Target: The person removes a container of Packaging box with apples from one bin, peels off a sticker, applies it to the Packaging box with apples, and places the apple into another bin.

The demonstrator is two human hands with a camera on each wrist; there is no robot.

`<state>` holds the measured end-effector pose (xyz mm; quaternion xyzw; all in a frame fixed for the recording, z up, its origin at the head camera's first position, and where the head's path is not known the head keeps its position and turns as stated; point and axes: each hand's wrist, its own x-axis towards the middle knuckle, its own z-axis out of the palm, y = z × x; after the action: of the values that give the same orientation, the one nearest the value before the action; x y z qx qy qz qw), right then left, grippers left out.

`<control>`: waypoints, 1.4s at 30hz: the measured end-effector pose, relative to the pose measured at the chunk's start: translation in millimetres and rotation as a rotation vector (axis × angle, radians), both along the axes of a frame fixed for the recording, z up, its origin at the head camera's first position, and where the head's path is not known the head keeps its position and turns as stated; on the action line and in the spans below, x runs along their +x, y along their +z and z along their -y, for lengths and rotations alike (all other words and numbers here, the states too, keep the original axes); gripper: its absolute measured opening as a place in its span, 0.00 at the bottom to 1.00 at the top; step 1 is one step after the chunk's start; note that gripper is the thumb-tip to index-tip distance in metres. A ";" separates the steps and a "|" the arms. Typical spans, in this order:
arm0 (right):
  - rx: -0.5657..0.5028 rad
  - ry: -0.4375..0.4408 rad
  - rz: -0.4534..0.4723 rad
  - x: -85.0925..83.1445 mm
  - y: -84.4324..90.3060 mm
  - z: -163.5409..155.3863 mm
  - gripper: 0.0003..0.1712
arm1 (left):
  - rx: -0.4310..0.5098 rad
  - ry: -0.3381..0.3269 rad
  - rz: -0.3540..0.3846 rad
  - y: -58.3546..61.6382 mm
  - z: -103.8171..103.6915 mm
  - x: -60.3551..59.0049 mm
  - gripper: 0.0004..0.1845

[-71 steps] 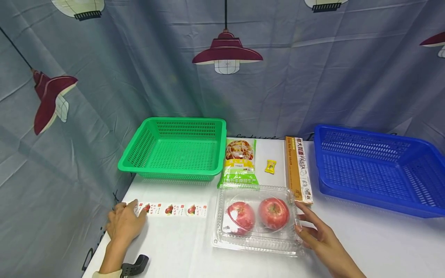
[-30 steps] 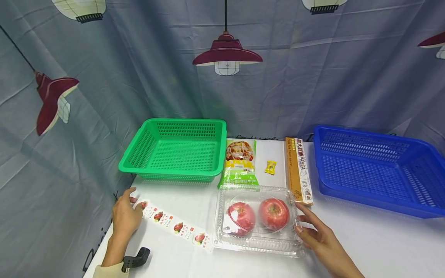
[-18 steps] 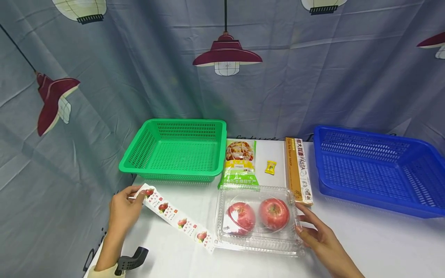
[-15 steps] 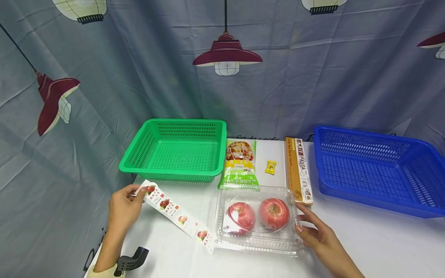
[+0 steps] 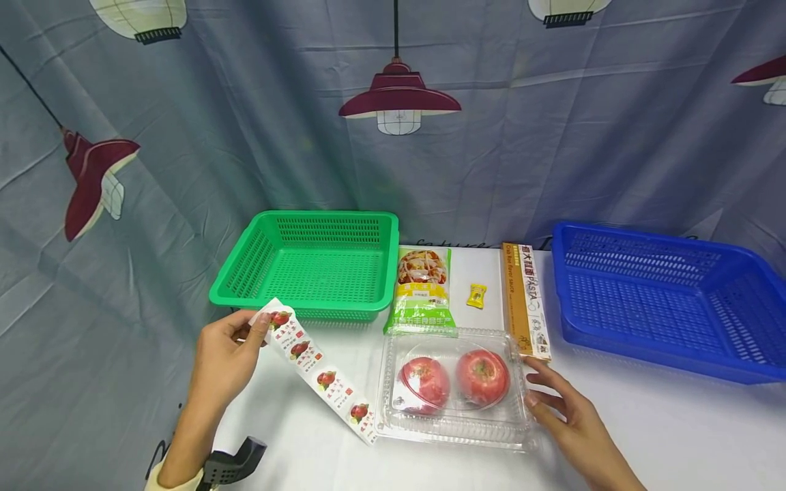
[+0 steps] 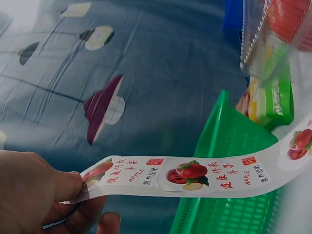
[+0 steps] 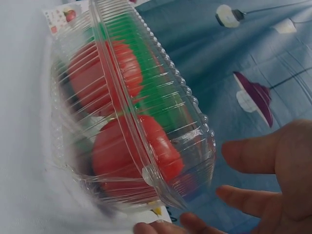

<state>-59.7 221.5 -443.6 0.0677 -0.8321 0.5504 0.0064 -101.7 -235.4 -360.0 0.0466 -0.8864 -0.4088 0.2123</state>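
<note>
My left hand [image 5: 224,358] pinches the upper left end of a strip of apple stickers [image 5: 327,379] between thumb and fingers. In the left wrist view the sticker strip [image 6: 224,176] runs off to the right from the thumb, printed with red apples and "APPLE". Its lower end lies at the left edge of a clear plastic clamshell box [image 5: 454,433]. Two red apples [image 5: 482,377] sit inside that closed box. Beside the box's right side is my right hand [image 5: 574,416], fingers loosely spread. The right wrist view shows the right hand [image 7: 287,180] holding nothing.
A green basket [image 5: 301,303] stands behind the strip, a blue basket [image 5: 669,361] at the right. Behind the box lie a green-yellow food bag [image 5: 421,290], a small yellow packet [image 5: 476,296] and a pasta box [image 5: 527,300]. A grey curtain [image 5: 479,170] hangs behind.
The sticker strip lay flat on the table; my left hand has taken its left end and raised it, so the strip now slants down toward the box. My right hand has eased slightly off the box.
</note>
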 end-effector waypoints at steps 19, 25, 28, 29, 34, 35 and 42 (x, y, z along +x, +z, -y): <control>-0.035 -0.093 -0.201 -4.9 6.8 8.0 0.23 | 0.016 -0.230 -0.121 34.3 -40.8 0.7 0.10; -0.021 -0.097 -0.201 -7.4 17.5 16.5 0.22 | 0.045 -0.309 -0.151 41.7 -53.9 2.4 0.08; -0.067 -0.071 -0.205 -8.3 26.2 19.4 0.22 | 0.037 -0.342 -0.159 44.6 -60.6 3.1 0.07; -0.088 -0.061 -0.205 -8.6 29.4 20.3 0.21 | 0.031 -0.352 -0.160 45.4 -62.9 3.1 0.07; -0.169 0.007 -0.201 -9.0 44.2 26.0 0.20 | 0.006 -0.406 -0.151 47.7 -75.5 2.6 0.06; -0.177 0.018 -0.201 -8.9 46.9 27.7 0.19 | 0.004 -0.419 -0.147 48.1 -78.4 2.4 0.07; -0.219 0.118 -0.243 -11.0 65.6 52.3 0.19 | 0.008 -0.495 -0.135 51.9 -97.3 3.3 0.06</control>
<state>-70.7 169.2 -378.0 0.1815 -0.7548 0.6250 0.0818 -98.4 -138.1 -308.1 -0.1981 -0.8530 -0.4542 0.1641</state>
